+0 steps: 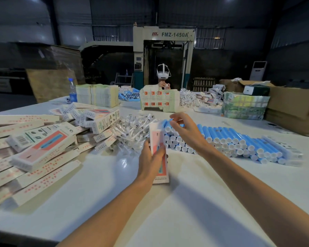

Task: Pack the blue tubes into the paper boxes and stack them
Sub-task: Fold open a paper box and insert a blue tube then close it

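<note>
The left hand point(151, 157) grips a paper box point(157, 138) above the centre of the bench point(168, 202). The right hand point(187, 131) curls over the top of the blue tubes point(230, 139) stacked toward 2 o'clock, and I cannot tell whether it pinches one. Lifting a tube carelessly could send its neighbours rolling off the stack.

Near half of table point(168, 211) bare, open pass from front edge. Left: sprawling pile of paper boxes point(43, 145). Centre: heap of clear-wrapped parts point(132, 130) touching that pile. Right: long row of stacked blue tubes point(235, 141). Narrow gap between heap and tubes, taken by the box point(156, 138) the left hand point(150, 159) holds upright. Far right: cardboard carton point(296, 111).
</note>
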The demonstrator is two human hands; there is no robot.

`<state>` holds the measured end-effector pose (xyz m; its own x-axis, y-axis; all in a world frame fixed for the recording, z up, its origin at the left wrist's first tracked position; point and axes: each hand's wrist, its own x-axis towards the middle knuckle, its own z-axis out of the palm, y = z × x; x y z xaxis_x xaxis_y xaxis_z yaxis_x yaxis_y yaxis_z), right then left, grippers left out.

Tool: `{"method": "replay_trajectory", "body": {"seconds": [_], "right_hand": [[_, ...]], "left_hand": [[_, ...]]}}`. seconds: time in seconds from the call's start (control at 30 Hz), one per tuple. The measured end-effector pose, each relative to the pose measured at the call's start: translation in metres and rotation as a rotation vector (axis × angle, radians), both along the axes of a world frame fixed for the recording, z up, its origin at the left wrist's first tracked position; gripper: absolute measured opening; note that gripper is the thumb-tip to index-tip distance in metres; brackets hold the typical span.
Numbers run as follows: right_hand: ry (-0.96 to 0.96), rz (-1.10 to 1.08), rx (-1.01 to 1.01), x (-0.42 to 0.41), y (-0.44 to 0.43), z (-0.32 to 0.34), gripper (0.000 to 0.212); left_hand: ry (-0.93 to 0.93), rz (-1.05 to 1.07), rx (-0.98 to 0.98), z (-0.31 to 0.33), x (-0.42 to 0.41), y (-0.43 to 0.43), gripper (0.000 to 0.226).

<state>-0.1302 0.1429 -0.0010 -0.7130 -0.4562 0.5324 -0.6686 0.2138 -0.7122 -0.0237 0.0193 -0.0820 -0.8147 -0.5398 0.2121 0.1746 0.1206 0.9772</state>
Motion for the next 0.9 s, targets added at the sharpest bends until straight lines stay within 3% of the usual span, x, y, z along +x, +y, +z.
{"method": "replay_trajectory", "body": {"seconds": [0.1,0.23,0.5,0.6,0.7,0.9], "right_hand": [[0.038,-0.025,0.017,0.003,-0.026,-0.017,0.021],[0.118,0.063,0.321,0.005,-0.069,-0.047,0.021],[0.151,0.087,0.67,0.015,-0.12,-0.075,0.026],[0.144,0.084,0.653,0.024,-0.114,-0.069,0.029],[0.235,-0.064,0.684,0.025,-0.091,-0.066,0.021],[0.036,-0.233,0.157,0.012,-0.019,-0.027,0.014]], "left_hand": [[-0.02,0.243,-0.032,0.0,0.0,-0.009,0.029],[-0.091,0.507,-0.024,-0.001,-0.006,-0.03,0.05],[-0.102,0.602,-0.045,-0.004,-0.01,-0.047,0.054],[-0.044,0.557,-0.018,0.003,-0.009,-0.034,0.052],[0.06,0.447,0.088,0.007,-0.007,-0.025,0.047],[0.08,0.157,0.069,0.002,-0.007,-0.027,0.034]]}}
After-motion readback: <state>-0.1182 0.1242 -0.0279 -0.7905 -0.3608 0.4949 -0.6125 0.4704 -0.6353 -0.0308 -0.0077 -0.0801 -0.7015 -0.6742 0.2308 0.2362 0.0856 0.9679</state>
